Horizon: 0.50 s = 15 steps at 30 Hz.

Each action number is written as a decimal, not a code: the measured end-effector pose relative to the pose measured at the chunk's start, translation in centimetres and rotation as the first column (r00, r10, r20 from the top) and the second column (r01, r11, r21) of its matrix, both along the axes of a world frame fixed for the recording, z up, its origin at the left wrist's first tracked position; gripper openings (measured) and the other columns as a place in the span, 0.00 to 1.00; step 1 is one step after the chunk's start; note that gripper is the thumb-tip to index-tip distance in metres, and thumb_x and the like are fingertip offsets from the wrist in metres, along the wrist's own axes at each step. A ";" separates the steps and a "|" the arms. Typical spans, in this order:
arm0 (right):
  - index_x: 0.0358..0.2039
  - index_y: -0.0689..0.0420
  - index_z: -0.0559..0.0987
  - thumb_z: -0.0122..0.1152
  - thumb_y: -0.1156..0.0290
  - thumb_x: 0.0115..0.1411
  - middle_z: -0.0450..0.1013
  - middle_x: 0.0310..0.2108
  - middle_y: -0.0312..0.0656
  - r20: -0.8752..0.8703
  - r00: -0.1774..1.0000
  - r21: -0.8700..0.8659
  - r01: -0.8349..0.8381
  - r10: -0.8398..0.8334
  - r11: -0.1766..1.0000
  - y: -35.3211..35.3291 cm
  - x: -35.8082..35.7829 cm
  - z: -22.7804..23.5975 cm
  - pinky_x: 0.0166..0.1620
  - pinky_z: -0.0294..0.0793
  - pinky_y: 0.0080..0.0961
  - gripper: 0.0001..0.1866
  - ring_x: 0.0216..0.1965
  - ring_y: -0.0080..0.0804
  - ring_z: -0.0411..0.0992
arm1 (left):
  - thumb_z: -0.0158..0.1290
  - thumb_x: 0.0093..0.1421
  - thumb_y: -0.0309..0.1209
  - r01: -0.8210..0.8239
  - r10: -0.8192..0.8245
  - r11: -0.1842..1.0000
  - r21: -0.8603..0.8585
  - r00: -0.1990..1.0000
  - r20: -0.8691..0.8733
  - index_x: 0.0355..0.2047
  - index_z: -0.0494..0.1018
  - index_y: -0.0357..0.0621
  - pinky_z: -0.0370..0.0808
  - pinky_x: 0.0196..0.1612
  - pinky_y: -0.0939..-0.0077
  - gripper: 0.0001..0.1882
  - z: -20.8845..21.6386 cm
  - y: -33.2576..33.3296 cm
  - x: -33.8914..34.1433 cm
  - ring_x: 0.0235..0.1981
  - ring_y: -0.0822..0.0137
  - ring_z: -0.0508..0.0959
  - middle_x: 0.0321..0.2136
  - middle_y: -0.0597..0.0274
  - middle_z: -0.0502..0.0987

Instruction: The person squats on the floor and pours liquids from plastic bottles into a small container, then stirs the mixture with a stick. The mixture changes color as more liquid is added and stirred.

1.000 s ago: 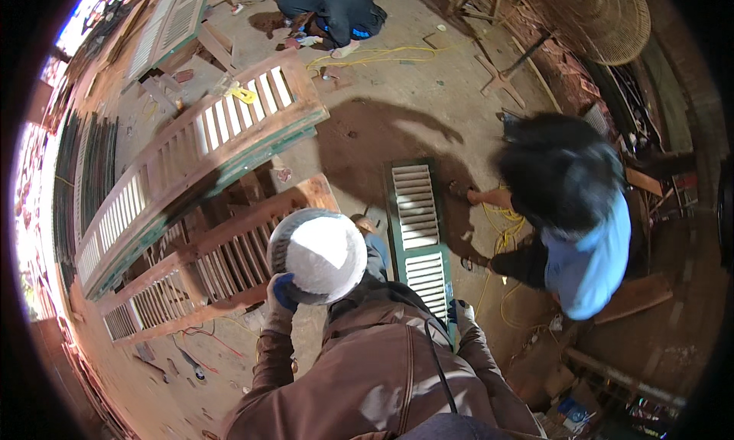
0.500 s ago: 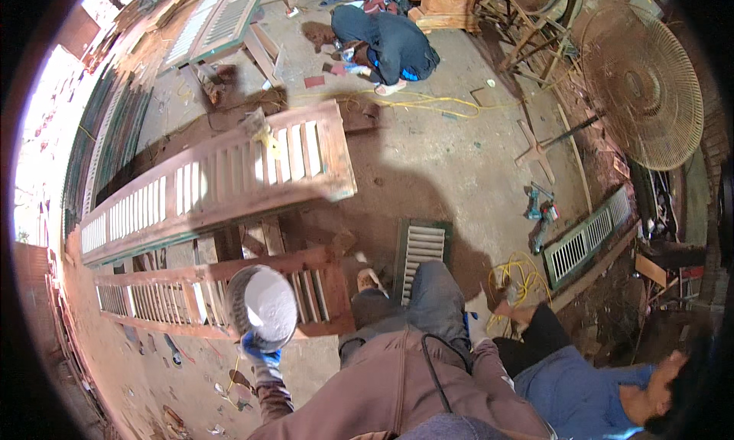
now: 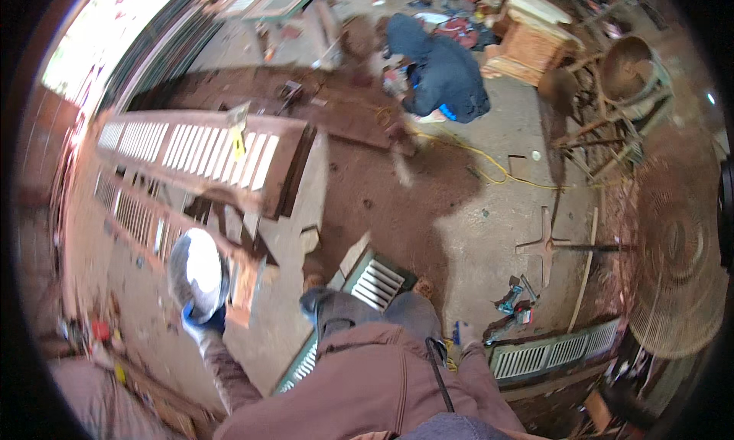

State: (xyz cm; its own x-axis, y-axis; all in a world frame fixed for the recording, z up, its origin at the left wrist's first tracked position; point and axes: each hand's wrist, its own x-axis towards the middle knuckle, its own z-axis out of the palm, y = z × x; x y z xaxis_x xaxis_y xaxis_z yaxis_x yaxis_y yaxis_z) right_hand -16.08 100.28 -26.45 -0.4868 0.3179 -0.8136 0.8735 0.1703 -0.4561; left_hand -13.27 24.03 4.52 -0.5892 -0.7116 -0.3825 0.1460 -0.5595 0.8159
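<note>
My gloved left hand [image 3: 203, 321] grips a grey round bucket [image 3: 177, 278] by its lower side. White material shows inside its mouth, too bright to make out well. Just beyond it is a louvered wooden shutter [image 3: 131, 220], partly covered by the bucket. A second reddish-brown shutter [image 3: 264, 191] lies raised above the floor farther off, with a pale tool and something yellow [image 3: 238, 138] on its top. Low beside my right hip hangs my right hand [image 3: 462, 334] in a blue-and-white glove. Its fingers are blurred, and nothing is seen in it.
A green-framed shutter [image 3: 376, 284] lies on the floor under my legs. To the right are cordless power tools [image 3: 511, 301], another green shutter [image 3: 556, 356] and a large fan [image 3: 677, 256]. A person [image 3: 451, 73] crouches ahead near a yellow cord [image 3: 497, 168].
My view and body have turned to the right. The bucket has stayed in my left hand. The person in blue at the lower right is out of sight.
</note>
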 end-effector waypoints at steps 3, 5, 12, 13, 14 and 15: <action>0.27 0.46 0.74 0.56 0.57 0.68 0.67 0.16 0.33 0.045 0.974 -0.055 0.225 -0.223 0.973 4.6 -7.2 5.1 0.16 0.64 0.29 0.13 0.13 0.28 0.65 | 0.51 0.60 0.48 -0.064 0.067 0.997 -0.050 0.996 0.065 0.64 0.68 0.42 0.71 0.61 0.48 0.35 1.9 6.3 0.4 0.60 0.50 0.73 0.61 0.53 0.74; 0.29 0.46 0.73 0.55 0.58 0.68 0.66 0.16 0.33 0.004 0.962 -0.115 0.272 -0.273 0.956 9.5 -13.0 5.8 0.15 0.63 0.29 0.11 0.13 0.27 0.64 | 0.52 0.59 0.48 -0.033 0.040 0.994 -0.105 0.997 0.069 0.64 0.68 0.45 0.70 0.62 0.48 0.35 1.5 8.7 -0.7 0.61 0.50 0.73 0.61 0.54 0.74; 0.34 0.48 0.76 0.53 0.56 0.70 0.70 0.19 0.35 0.046 0.985 -0.048 0.167 -0.165 0.985 12.7 -26.4 5.6 0.16 0.65 0.28 0.12 0.15 0.28 0.66 | 0.54 0.57 0.48 -0.371 0.373 0.922 0.109 0.928 0.002 0.62 0.70 0.45 0.77 0.52 0.40 0.34 6.0 12.7 -10.5 0.56 0.44 0.76 0.59 0.51 0.75; 0.34 0.47 0.76 0.53 0.55 0.70 0.70 0.20 0.34 0.059 0.989 -0.063 0.136 -0.132 0.989 11.7 -28.4 5.5 0.17 0.66 0.28 0.12 0.15 0.27 0.67 | 0.54 0.57 0.48 -0.423 0.424 0.900 0.101 0.906 0.021 0.62 0.70 0.44 0.77 0.52 0.40 0.34 6.3 12.5 -12.6 0.56 0.43 0.76 0.58 0.49 0.75; 0.34 0.46 0.76 0.54 0.55 0.70 0.70 0.20 0.34 0.071 0.992 -0.077 0.106 -0.100 0.991 10.5 -30.3 5.4 0.18 0.67 0.28 0.12 0.16 0.27 0.67 | 0.54 0.57 0.47 -0.470 0.468 0.876 0.108 0.883 0.041 0.61 0.70 0.43 0.78 0.53 0.40 0.34 6.5 12.2 -14.6 0.55 0.42 0.76 0.58 0.46 0.74; 0.34 0.46 0.76 0.54 0.54 0.70 0.70 0.20 0.34 0.085 0.994 -0.101 0.077 -0.069 0.992 8.9 -32.5 4.9 0.18 0.68 0.28 0.12 0.16 0.27 0.67 | 0.54 0.57 0.47 -0.503 0.502 0.858 0.100 0.864 0.041 0.61 0.70 0.42 0.78 0.53 0.39 0.34 6.8 11.2 -16.6 0.55 0.41 0.76 0.57 0.44 0.74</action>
